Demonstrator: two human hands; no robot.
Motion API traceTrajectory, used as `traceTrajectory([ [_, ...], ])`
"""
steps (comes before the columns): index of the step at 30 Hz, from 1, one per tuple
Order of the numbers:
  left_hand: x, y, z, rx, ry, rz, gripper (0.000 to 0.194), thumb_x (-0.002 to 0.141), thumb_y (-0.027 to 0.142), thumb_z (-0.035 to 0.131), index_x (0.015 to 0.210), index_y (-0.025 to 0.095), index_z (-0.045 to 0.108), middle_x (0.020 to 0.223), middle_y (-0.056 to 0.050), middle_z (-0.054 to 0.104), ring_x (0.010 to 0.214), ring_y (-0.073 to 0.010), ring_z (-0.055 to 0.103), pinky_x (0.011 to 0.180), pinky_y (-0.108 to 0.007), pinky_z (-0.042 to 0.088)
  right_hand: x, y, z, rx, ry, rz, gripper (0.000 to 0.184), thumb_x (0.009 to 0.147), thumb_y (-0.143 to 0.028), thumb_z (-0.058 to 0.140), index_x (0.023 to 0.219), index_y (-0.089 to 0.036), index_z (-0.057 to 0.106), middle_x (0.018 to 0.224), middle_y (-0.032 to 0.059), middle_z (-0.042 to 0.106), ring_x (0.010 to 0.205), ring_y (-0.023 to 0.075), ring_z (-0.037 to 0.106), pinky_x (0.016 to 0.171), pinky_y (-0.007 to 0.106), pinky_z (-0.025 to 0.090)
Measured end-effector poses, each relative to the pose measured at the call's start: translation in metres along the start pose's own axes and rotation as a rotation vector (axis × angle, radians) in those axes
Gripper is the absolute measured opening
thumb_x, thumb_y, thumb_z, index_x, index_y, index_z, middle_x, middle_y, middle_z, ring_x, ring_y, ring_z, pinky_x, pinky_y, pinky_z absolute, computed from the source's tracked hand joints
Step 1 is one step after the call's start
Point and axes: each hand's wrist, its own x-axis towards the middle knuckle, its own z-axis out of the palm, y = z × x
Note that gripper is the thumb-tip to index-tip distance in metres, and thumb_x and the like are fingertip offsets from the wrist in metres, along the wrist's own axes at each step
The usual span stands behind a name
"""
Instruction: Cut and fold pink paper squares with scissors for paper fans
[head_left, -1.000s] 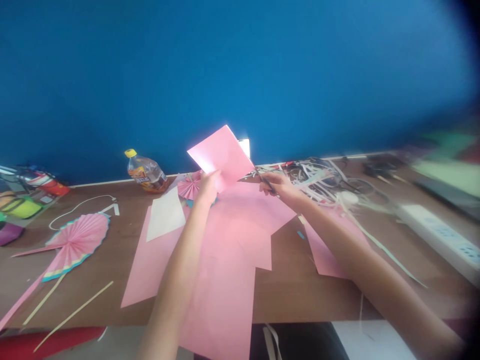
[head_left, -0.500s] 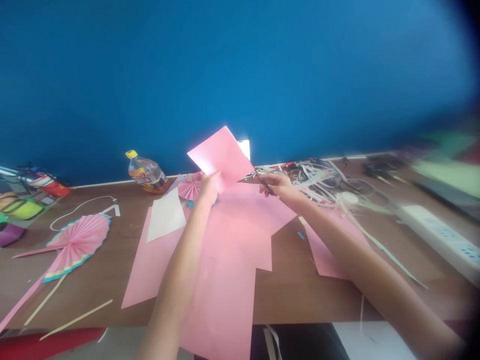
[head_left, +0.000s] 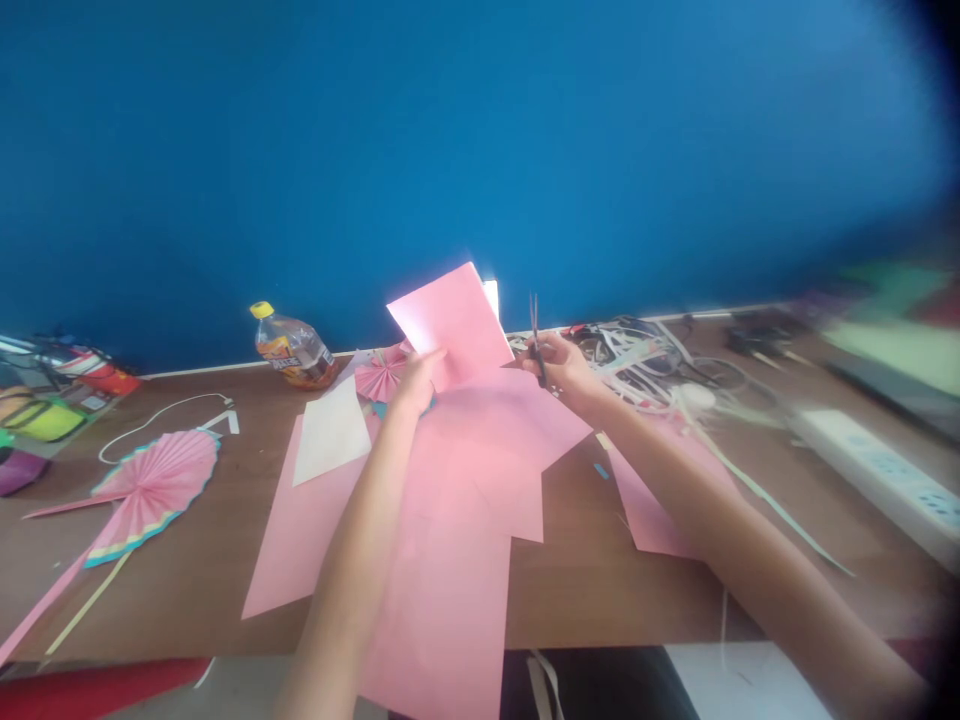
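Note:
Raised above the table is a squarish piece of pink paper [head_left: 450, 320], its lower left edge pinched by my left hand [head_left: 418, 380]. My right hand [head_left: 561, 365] is closed on a pair of scissors [head_left: 535, 335]. Their blades point upward, nearly together, a little right of the paper and apart from it. Beneath both hands lie large overlapping pink sheets [head_left: 457, 580], one hanging over the table's front edge. A white sheet [head_left: 330, 435] rests on the pink ones to the left. Behind the left hand sits a small pleated pink paper fan [head_left: 380, 372].
A large pleated pink fan [head_left: 161, 480] lies at the left. A yellow-capped bottle [head_left: 292, 345] leans near the blue wall [head_left: 480, 130]. Tangled paper strips [head_left: 637, 355] and a white power strip [head_left: 885, 470] are on the right. A bright phone-like screen [head_left: 492, 298] stands behind the paper.
The scissors have come away from the paper's right edge and turned from pointing left to pointing upward. The paper has shifted slightly right and tilted. A thin strip at the lower left is gone from view.

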Motion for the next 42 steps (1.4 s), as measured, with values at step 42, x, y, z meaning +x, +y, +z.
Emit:
traceTrajectory([
  [42,-0.049,-0.053,0.088,-0.228,-0.243,-0.158,0.040,0.066,0.039,0.078,0.092,0.010,0.069,0.087,-0.011,0.072,0.070,-0.0147,0.066,0.073,-0.028,0.051,0.008,0.037,0.006,-0.150,0.217,-0.083,0.045,0.062,-0.022,0.066,0.104,-0.022,0.051,0.062,-0.0044,0.062,0.053,0.0143,0.058,0.051,0.026,0.045],
])
